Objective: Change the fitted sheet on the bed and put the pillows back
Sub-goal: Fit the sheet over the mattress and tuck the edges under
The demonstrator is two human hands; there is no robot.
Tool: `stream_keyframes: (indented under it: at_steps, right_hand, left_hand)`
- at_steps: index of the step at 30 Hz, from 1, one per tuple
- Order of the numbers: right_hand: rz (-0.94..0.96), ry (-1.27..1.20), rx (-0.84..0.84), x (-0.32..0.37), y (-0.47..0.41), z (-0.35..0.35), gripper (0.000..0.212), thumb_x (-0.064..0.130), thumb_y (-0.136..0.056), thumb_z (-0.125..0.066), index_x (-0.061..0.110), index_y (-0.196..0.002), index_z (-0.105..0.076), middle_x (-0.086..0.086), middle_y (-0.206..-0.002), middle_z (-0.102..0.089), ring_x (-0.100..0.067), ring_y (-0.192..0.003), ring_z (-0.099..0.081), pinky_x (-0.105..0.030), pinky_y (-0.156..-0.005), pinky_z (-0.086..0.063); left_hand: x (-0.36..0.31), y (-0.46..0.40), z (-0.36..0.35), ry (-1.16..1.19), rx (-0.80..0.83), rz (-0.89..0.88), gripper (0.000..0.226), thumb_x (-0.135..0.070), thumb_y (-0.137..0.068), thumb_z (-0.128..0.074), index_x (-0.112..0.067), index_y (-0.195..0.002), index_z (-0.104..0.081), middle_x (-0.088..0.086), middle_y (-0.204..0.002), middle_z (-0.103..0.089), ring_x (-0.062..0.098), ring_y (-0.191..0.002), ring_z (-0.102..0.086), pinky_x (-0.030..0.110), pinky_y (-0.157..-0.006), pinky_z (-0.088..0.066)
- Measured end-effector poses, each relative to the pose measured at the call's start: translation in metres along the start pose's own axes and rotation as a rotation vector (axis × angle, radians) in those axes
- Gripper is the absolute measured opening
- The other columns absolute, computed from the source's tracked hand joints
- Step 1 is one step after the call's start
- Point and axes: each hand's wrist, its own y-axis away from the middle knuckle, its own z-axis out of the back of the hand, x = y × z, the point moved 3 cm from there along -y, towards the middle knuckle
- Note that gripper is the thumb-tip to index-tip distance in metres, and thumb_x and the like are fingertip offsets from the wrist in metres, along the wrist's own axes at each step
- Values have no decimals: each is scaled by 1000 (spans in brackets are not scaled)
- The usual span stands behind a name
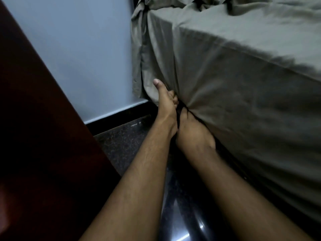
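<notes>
floor: glossy dark speckled stone floor (125,146) under my arms, catching a bit of glare.
right hand: my right hand (192,131) is low at the bed's side; fingers are buried under the cloth, so honestly can't tell if it's gripping.
left hand: my left hand (166,105) is right beside it, thumb sticking up, fingers curled into the sheet's bottom edge.
sheet: olive-grey cotton fitted sheet (234,70) covers the mattress corner, pulled taut where I'm holding, bunched and wrinkly at the wall end.
wall: pale blue painted wall (83,49) behind.

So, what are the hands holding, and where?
Both the left hand and right hand grip the grey sheet at its lower edge, near the bed corner.
</notes>
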Motion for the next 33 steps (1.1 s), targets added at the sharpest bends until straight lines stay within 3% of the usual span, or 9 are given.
stream_keyframes:
  at_steps: [2, 6, 14, 18, 21, 23, 27, 31, 33]
  right_hand:
    - [73, -21, -59, -7, 32, 2, 75, 22, -95, -46, -6, -157, -14, -23, -156, -36, -28, -137, -48, -39, -116, -38]
    - [73, -92, -118, -11, 32, 4, 67, 20, -95, -48, -2, -155, -27, -19, -148, -49, -27, -126, -57, -38, -109, -42]
    - [75, -161, -46, -6, 36, 13, 77, 28, -92, -58, -5, -154, -26, -19, -145, -50, -23, -124, -58, -30, -103, -46]
    - [158, -163, -72, -7, 48, 20, 67, 21, -96, -52, -3, -155, -28, -18, -159, -35, -24, -143, -41, -31, -118, -34]
    - [258, -126, -96, -4, 52, 17, 54, 14, -99, -41, -1, -150, -41, -17, -166, -22, -26, -153, -23, -36, -126, -19]
    - [271, -170, -107, -6, 49, 17, 51, 13, -100, -38, 3, -150, -40, -14, -167, -19, -24, -153, -22, -33, -126, -17]
    - [288, -170, -37, -6, 47, 20, 49, 14, -99, -44, 3, -147, -45, -16, -167, -16, -23, -153, -21, -34, -125, -19]
    - [259, -82, 93, -2, 45, 36, 41, 14, -99, -46, 5, -136, -59, -21, -163, -27, -29, -145, -36, -36, -118, -33]
    - [267, -16, 96, -3, 42, 63, 36, 14, -101, -43, 9, -131, -62, -17, -146, -51, -29, -131, -51, -37, -104, -42]
  left_hand:
    - [-13, -19, -20, -9, -21, 61, 114, -98, -75, -16, -18, -150, -44, 9, -144, -54, 29, -131, -52, 31, -102, -43]
    - [-8, -115, -23, -59, -71, 155, 175, -113, -3, -24, -23, -152, -43, 14, -150, -51, 46, -131, -50, 63, -109, -38]
    - [-44, -71, 7, 155, -92, 145, 105, -89, -86, -13, -13, -150, -47, 18, -149, -52, 35, -130, -56, 43, -91, -57]
    - [-20, -47, 8, 325, -148, -8, 86, -68, -101, -17, 0, -146, -47, 21, -155, -43, 35, -147, -35, 42, -119, -30]
    - [-7, -29, 12, -89, -166, -135, 54, -48, -107, -33, -7, -122, -64, 10, -115, -68, 29, -120, -57, 36, -103, -47]
    - [2, -23, 15, -548, -144, -162, 38, -33, -104, -43, -9, -125, -64, 17, -128, -65, 34, -122, -58, 36, -98, -47]
    - [20, -22, 23, -579, -66, -12, 53, -12, -103, -47, -20, -155, -40, 15, -160, -37, 27, -149, -33, 27, -115, -29]
    - [1, 0, 23, -327, -124, 10, 40, -33, -107, -46, -6, -130, -64, 7, -109, -70, 14, -93, -63, 15, -74, -53]
    - [-11, 5, 21, -124, -122, 105, 61, -50, -108, -27, -5, -136, -57, 6, -114, -68, 14, -103, -61, 15, -85, -46]
